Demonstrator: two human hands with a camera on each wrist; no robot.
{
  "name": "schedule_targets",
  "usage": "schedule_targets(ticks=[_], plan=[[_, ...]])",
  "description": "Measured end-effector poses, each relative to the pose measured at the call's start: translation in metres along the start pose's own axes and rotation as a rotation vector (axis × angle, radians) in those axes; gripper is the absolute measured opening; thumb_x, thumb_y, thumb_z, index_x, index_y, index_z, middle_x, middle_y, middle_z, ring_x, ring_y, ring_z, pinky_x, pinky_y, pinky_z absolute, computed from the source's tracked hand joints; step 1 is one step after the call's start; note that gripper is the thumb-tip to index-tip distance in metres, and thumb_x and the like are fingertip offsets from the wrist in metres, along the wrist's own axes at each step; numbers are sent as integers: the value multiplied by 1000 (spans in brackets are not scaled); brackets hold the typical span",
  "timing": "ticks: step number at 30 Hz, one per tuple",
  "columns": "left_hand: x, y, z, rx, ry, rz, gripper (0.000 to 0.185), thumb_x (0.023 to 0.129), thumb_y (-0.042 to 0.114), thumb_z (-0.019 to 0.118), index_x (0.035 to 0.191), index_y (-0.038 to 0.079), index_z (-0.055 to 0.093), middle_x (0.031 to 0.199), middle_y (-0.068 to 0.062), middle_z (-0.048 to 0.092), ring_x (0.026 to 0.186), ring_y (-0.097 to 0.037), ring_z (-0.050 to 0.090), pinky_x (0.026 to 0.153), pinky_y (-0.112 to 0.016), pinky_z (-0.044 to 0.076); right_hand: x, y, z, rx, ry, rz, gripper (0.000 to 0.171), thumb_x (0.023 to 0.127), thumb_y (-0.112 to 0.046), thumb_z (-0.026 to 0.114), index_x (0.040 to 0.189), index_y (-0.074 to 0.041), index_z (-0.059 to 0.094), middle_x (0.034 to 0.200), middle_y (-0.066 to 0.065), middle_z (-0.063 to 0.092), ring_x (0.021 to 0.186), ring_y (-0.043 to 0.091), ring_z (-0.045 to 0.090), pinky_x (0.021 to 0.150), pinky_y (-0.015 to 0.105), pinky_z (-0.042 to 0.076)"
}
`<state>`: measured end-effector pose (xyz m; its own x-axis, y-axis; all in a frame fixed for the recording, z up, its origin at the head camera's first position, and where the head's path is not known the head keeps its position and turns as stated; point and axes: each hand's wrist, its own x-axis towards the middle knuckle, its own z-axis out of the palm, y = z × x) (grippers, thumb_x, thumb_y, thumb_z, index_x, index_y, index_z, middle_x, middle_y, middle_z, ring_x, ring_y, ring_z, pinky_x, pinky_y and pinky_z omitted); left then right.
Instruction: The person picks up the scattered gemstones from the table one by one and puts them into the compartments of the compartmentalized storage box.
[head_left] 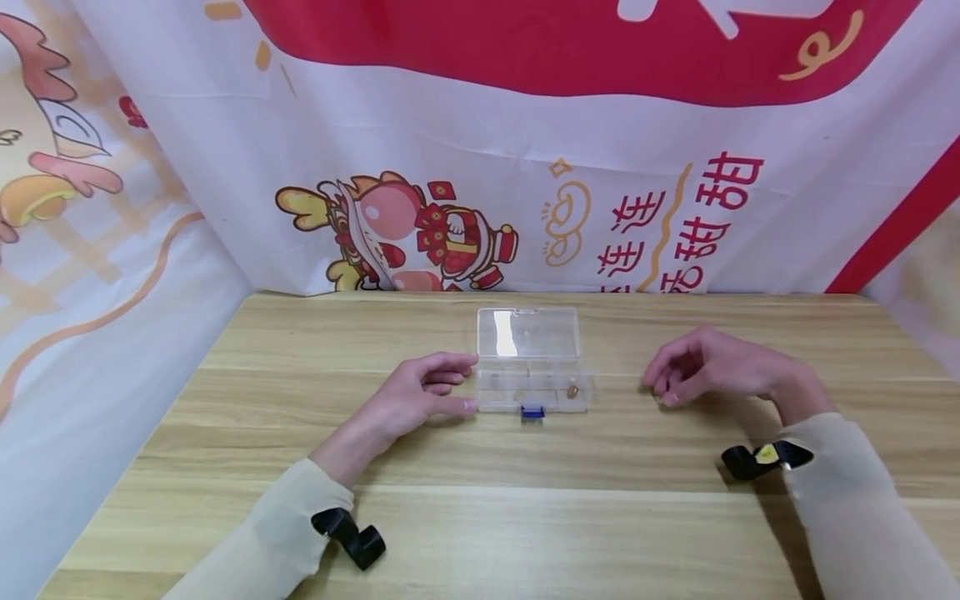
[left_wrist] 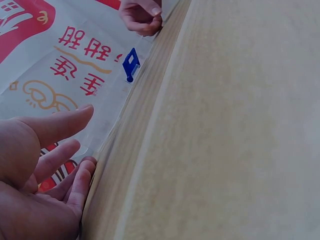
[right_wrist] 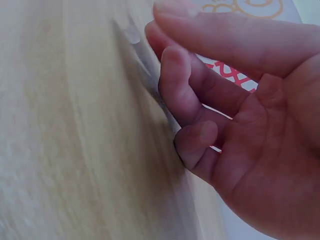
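A person seated at a wooden table (head_left: 480, 517) steadies a clear plastic compartment box (head_left: 531, 360) with the left hand (head_left: 416, 398), thumb and forefinger spread against the box's 9 o'clock end without closing round it, apparently to keep the light case from sliding. The box sits at the centre of the table, its lid (head_left: 528, 332) folded back toward 12 o'clock so the compartments lie exposed, and a blue latch (head_left: 532, 410) hangs at the 6 o'clock edge. One small brown piece (head_left: 572, 390) rests in the compartment nearest 3 o'clock; the other compartments look bare, though the clear plastic makes that hard to confirm. The right hand (head_left: 701, 366) rests on the table at 3 o'clock, well apart from the box, fingers loosely curled; the right wrist view shows nothing between them. Counted: one box, one lid, one latch, one brown piece, two hands. A black camera strap (head_left: 349, 537) sits on each wrist. A printed red-and-white banner (head_left: 570, 150) drapes the wall at 12 o'clock.
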<state>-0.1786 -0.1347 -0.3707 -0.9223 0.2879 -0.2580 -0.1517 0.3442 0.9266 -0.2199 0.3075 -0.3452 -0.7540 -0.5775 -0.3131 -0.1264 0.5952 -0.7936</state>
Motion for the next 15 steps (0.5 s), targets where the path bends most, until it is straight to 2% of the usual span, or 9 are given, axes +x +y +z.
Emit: schedule_targets(ticks=[8,15], plan=[[-1,1,-1,-3,0,-11,61,88,16,88,143,26,66,146,-1,65,136,-23,57,123,-45,45,5,-5,4,-57,-24,56,19,89,-17,85,107,-12,80,90,10,72,81,17,62,72,25,54],[-1,0,-1,2,-3,-5,60,88,17,88,143,26,66,146,0,65,136,-23,57,123,-45,45,8,-8,7,-106,-12,59,16,87,-19,87,101,-13,80,87,7,70,79,17,60,70,24,51]])
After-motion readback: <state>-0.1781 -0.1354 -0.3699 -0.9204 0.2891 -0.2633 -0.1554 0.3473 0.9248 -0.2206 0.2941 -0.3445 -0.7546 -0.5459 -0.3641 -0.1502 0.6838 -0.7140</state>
